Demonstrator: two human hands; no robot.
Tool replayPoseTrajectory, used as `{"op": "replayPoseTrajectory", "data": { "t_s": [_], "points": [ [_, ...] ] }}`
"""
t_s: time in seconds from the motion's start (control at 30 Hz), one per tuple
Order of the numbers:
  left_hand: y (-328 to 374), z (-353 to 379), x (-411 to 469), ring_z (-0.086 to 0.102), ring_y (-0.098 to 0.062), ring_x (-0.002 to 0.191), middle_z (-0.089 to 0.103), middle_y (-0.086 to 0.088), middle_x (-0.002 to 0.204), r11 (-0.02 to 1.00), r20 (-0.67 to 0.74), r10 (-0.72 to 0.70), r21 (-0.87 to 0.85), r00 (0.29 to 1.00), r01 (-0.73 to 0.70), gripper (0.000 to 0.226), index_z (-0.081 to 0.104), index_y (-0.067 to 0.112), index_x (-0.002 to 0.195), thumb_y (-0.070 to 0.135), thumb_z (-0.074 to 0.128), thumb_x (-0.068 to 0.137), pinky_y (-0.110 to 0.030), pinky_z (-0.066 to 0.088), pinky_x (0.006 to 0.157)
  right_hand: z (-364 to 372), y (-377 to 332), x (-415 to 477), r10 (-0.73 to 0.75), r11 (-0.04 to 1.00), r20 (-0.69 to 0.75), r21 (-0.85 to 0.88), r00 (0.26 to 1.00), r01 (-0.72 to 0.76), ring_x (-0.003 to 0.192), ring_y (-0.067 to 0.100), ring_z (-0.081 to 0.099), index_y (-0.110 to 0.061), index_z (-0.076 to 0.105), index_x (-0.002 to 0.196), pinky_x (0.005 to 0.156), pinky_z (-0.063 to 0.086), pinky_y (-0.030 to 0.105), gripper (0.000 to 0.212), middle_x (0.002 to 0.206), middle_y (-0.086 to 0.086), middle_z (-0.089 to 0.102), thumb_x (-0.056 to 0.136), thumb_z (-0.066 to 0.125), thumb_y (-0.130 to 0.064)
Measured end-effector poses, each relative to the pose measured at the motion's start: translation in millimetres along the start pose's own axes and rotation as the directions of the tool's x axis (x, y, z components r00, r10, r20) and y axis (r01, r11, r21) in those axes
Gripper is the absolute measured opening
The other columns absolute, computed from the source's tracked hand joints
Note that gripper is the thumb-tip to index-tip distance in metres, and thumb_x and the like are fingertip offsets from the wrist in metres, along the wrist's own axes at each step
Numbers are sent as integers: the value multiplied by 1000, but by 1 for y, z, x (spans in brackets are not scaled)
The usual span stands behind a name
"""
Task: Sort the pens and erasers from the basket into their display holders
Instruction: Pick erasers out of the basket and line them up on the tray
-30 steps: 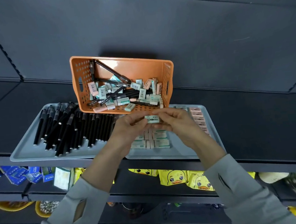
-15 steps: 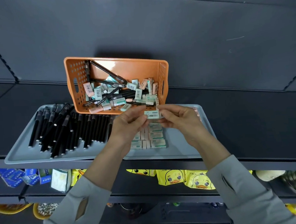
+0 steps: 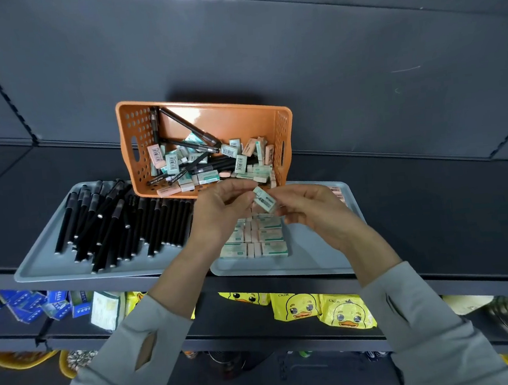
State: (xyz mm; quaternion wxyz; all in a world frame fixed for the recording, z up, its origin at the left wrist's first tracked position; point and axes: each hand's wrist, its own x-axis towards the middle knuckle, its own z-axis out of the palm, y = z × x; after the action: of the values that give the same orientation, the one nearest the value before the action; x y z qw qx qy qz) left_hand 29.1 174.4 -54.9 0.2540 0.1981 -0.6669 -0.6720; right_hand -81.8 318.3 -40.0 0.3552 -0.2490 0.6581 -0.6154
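1. Tilted since half a second ago, the green eraser [image 3: 264, 199] is no longer held level: its long axis now runs from upper left down to lower right (printed face toward the camera).
2. Its upper end is pinched by the left hand [image 3: 223, 209] and its lower end by the right hand [image 3: 310, 210], with fingers curled on it from both sides.
3. It is held in the air over the far edge of the right tray [image 3: 310, 263], just in front of the orange basket [image 3: 233, 123].
4. The eraser rows [image 3: 257, 241] lie directly below it, toward the tray's near edge. The right hand is judged to be nearer the bare space beside them.
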Motion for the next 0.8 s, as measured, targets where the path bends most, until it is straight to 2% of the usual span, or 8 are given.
{"op": "replayPoseTrajectory", "data": {
  "t_s": [0.07,0.17,0.27,0.37,0.43,0.57,0.8],
  "points": [
    [-1,2,-1,70,-5,81,73,-3,95,999,44,21,26,999,-22,19,71,12,98,-2,63,89,-16,54,71,3,3,1,-17,997,-46,-77,999,13,72,9,66,-9,74,101,62,52,19,15,86,3,75,86,71,-8],
    [-3,2,-1,69,-10,89,72,-2,101,990,109,62,119,992,-75,25,71,19,108,5,68,88,-23,56,79,6,6,4,10,1000,-100,-13,995,-11,66,10,65,-8,73,94,58,51,19,10,80,3,73,85,72,-4],
    [-5,3,-3,64,-10,103,63,0,117,976,198,86,181,977,-122,52,63,24,124,11,81,76,-25,55,89,9,5,4,47,994,-91,100,995,-38,68,11,64,-5,72,100,59,51,18,13,83,5,71,87,70,-9],
    [-7,6,-7,59,-6,106,55,6,120,902,201,176,358,964,-240,70,58,29,130,17,87,68,-25,53,92,10,6,5,57,987,-57,154,997,-48,71,13,63,-2,68,110,59,52,20,22,89,9,69,89,68,-9],
    [-8,7,-9,60,-1,101,57,7,116,887,163,220,377,962,-267,67,59,24,129,15,86,69,-24,53,91,10,6,5,59,990,-62,134,996,-51,71,11,62,-3,67,114,60,50,20,26,93,9,69,89,69,-11],
    [-3,7,-13,60,10,90,58,17,104,915,126,238,304,963,-266,52,63,15,123,9,81,75,-10,50,79,9,6,5,55,994,-61,95,997,-49,75,10,63,-8,66,118,63,48,22,30,96,6,70,89,70,-16],
    [-7,4,-11,58,3,100,56,5,112,875,124,317,345,941,-340,51,67,19,120,15,84,73,-9,48,85,12,4,3,12,996,-61,86,998,-7,74,11,60,-7,66,115,60,49,20,27,94,10,67,89,69,-14]
  ]
}}
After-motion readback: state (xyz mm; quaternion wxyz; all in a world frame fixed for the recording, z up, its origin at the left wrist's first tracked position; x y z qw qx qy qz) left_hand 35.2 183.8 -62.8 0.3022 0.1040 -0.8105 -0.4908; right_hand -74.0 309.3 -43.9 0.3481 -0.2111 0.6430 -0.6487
